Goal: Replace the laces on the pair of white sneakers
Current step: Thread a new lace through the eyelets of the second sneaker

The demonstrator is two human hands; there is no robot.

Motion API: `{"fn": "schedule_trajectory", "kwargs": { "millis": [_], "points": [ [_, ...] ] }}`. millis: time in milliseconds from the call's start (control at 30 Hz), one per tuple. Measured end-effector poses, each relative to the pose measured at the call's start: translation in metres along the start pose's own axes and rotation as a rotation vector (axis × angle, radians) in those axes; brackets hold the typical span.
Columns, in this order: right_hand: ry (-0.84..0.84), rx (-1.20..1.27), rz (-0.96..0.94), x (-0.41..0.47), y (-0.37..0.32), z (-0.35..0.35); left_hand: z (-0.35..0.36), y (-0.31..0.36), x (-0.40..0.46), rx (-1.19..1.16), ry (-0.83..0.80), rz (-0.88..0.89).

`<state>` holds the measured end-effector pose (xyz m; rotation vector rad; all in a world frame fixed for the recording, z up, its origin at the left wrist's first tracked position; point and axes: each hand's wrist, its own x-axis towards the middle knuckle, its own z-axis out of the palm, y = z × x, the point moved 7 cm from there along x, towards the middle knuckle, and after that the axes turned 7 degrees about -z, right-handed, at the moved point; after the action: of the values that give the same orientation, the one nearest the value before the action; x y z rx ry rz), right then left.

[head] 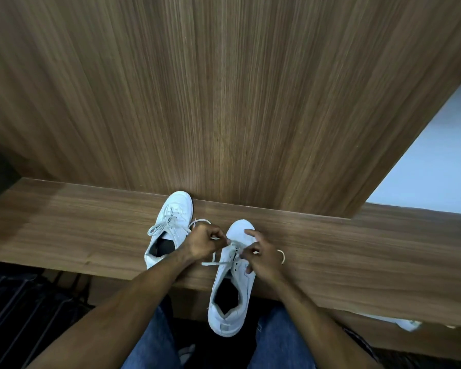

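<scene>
Near sneaker runs 6-to-12 — your left hand and right hand each pinch its lace.

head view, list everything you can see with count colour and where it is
sneakers: 2, white; a laced one at the back left of the shelf, toe at the wall panel; a nearer one with its heel hanging over the front edge
lace: 1, white, partly threaded in the nearer sneaker, ends loose to its left
shelf: 1, brown wood grain, across the middle
wall panel: 1, brown wood grain, behind the shelf
white object: 1, below the shelf at right, unclear what
jeans: blue, bottom centre
left hand: pinching the lace over the nearer sneaker
right hand: pinching the lace at the eyelets, resting on that sneaker
</scene>
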<state>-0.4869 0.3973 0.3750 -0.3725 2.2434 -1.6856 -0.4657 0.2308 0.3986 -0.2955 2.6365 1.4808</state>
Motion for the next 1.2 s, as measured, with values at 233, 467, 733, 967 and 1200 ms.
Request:
{"fn": "schedule_trajectory", "kwargs": {
  "millis": [233, 467, 733, 967, 1200],
  "points": [
    [-0.040, -0.167, -0.104, 0.005, 0.007, 0.013, 0.010, -0.003, -0.002, -0.232, 0.037, -0.119],
    [-0.032, -0.180, -0.086, -0.002, 0.006, 0.012, 0.020, -0.004, -0.011, -0.702, 0.114, -0.332],
    [-0.096, -0.858, -0.194, -0.035, 0.010, 0.022, 0.005, 0.014, -0.007, 0.430, 0.183, 0.032],
    [-0.009, -0.776, -0.084, -0.020, 0.023, 0.016, 0.030, 0.010, -0.024, 0.597, 0.035, 0.190],
    [-0.043, -0.235, 0.147, -0.015, 0.057, 0.004, 0.043, 0.019, -0.029, 0.903, 0.032, 0.193]
  ]
}}
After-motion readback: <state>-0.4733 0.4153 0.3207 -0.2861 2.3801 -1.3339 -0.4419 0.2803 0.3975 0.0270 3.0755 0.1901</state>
